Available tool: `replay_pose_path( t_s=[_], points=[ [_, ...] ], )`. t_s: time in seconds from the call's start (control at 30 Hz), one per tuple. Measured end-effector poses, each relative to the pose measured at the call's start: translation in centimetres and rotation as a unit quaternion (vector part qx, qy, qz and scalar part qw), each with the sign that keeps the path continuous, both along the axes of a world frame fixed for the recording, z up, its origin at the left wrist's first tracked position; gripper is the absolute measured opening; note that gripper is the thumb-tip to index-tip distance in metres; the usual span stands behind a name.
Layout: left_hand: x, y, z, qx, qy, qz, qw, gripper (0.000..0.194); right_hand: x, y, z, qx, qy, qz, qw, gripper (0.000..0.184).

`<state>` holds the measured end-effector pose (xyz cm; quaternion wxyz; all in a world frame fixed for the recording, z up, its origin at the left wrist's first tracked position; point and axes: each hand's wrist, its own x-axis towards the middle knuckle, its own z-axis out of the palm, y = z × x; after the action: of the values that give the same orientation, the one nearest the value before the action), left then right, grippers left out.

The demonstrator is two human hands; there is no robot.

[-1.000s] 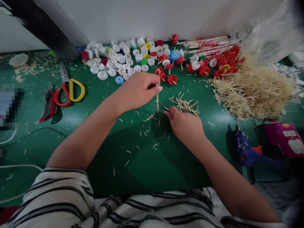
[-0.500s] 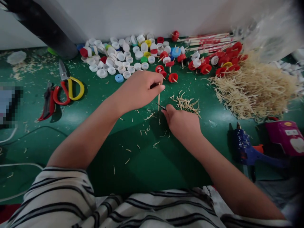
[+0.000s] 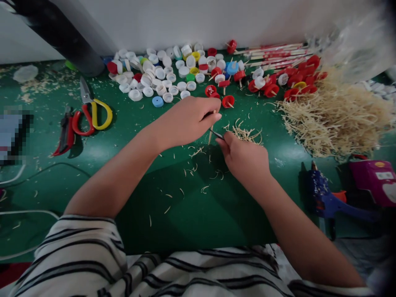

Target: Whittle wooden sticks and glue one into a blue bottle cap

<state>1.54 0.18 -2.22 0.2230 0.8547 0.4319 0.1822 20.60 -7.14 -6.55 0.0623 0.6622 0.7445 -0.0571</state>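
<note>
The left hand's [image 3: 195, 120] grip pinches a slender wooden stick [image 3: 210, 135]; the right's [image 3: 246, 159], a thin dark blade [image 3: 217, 134].

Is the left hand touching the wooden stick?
Touching. The head view shows the left hand pinching the wooden stick near its upper end, between thumb and fingers.

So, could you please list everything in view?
Table: one, green, throughout
Caps: many, mostly white, back
Pierced caps: several, mostly red, back right
Sticks: several, pale, back right
Bag: one, clear, back right
Cylinder: one, black, back left
Lid: one, clear, back left
Scissors: one, red-yellow, left
Hand tool: one, red, left
Device: one, pale, left
Cables: count unclear, white, left
Shavings: many, pale, centre, right
Glue gun: one, blue, right
Box: one, purple, right
Held stick: one, pale, centre
Blade: one, dark, centre
Shirt: one, striped, bottom
Left hand, right hand: two, bare, centre
</note>
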Motion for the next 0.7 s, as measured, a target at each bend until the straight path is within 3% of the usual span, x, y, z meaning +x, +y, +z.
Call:
replay_pose_path(
  t_s=[0.2, 0.4, 0.7],
  points=[
    [-0.3, 0.1, 0.6, -0.020, 0.052, -0.019, 0.998, 0.021, -0.2, 0.4, 0.1, 0.013, 0.017, -0.005, 1.000, 0.054],
    [-0.1, 0.3, -0.1, -0.015, 0.044, -0.031, 0.998, 0.020, 0.1, 0.2, -0.4, 0.015, 0.024, -0.010, 1.000, 0.053],
    [-0.5, 0.7, -0.9, -0.026, 0.026, -0.002, 0.999, 0.021, -0.1, 0.2, -0.2, -0.039, 0.020, -0.002, 0.999, 0.049]
  ],
)
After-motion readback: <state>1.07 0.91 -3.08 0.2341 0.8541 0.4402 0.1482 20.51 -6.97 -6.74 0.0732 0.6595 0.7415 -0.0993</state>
